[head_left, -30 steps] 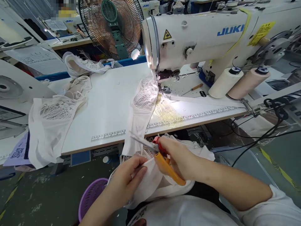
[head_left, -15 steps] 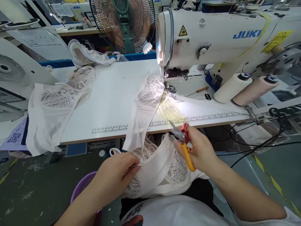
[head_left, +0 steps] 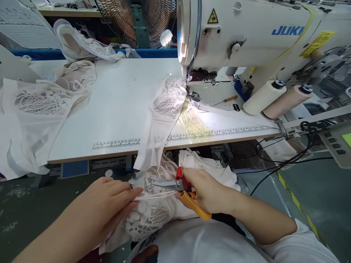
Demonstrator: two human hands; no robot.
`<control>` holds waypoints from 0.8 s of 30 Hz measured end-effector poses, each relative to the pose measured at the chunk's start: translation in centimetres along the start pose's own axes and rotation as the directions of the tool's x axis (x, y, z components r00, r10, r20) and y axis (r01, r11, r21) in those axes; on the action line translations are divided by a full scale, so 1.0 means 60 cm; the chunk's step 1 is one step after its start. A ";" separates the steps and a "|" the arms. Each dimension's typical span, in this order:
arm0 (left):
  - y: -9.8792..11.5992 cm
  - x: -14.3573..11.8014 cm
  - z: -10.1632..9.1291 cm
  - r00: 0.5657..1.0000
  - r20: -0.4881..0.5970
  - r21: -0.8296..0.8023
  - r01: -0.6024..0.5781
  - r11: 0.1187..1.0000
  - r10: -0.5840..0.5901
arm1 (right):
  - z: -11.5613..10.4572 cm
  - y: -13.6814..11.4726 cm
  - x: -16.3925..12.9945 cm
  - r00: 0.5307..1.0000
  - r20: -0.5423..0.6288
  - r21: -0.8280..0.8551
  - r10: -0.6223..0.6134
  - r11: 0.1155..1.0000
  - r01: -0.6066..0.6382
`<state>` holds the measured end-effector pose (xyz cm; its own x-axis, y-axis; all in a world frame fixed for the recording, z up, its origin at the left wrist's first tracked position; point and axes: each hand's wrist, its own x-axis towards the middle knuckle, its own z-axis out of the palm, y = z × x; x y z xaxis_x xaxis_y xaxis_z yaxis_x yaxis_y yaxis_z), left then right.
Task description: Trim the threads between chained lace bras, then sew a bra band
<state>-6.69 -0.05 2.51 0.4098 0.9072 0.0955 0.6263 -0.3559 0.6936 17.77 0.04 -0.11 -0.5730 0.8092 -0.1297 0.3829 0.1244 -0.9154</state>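
the right hand (head_left: 211,191) is closed around a pair of thread snips (head_left: 181,190) with a red and orange handle; its grip is clamped on the handle, blades pointing left. the blade tips lie against the edge of a white lace garment (head_left: 153,215) resting in the person's lap, below the front edge of the counter (head_left: 115,120). the left hand (head_left: 109,204) pinches the same garment's edge between fingers and thumb, its grip shut on the cloth, just beside the blade tips. a strip of the white fabric runs up from the lap over the counter edge to a lace piece (head_left: 168,102) lying under the needle of the sewing machine (head_left: 246,33). two thread cones (head_left: 276,98) lie on their sides at the right of the machine. more lace pieces (head_left: 35,109) are heaped at the counter's left end. a fan (head_left: 137,18) stands behind the counter.
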 end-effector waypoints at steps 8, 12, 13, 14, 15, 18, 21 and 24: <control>-0.047 -0.027 -0.062 0.986 0.153 0.032 -0.065 0.997 0.059 | -0.001 0.005 -0.004 1.000 -0.027 0.070 -0.006 0.998 0.008; -0.036 -0.014 -0.048 0.988 0.120 -0.100 0.108 0.989 -0.096 | 0.004 0.009 -0.020 0.998 -0.014 0.140 0.058 0.989 -0.056; -0.033 -0.009 -0.042 0.985 0.125 -0.160 0.142 0.977 -0.122 | 0.006 0.013 -0.026 0.997 0.004 0.167 0.077 0.983 -0.076; -0.030 -0.004 -0.036 0.981 0.146 -0.227 0.162 0.960 -0.130 | 0.008 0.017 -0.032 0.996 0.028 0.189 0.090 0.978 -0.093; -0.028 0.002 -0.030 0.977 0.169 -0.290 0.174 0.941 -0.128 | 0.010 0.022 -0.039 0.994 0.049 0.209 0.099 0.972 -0.107; -0.020 0.019 -0.009 0.984 0.155 -0.413 0.145 0.899 -0.088 | 0.016 0.039 -0.060 0.988 0.076 0.240 0.131 0.960 -0.146; -0.002 0.034 0.017 0.992 0.074 -0.431 0.128 0.893 -0.106 | 0.015 0.046 -0.078 0.978 0.091 0.216 0.187 0.955 -0.203; 0.022 0.045 0.049 0.990 -0.057 -0.469 0.087 0.879 -0.128 | 0.002 0.042 -0.087 0.970 0.050 0.103 0.237 0.965 -0.241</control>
<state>-2.81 1.27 1.56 0.2875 0.9567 0.0464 0.2746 -0.1288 0.9529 21.65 -3.96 -1.78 -0.5012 0.7859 -0.3622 0.4328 -0.1348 -0.8914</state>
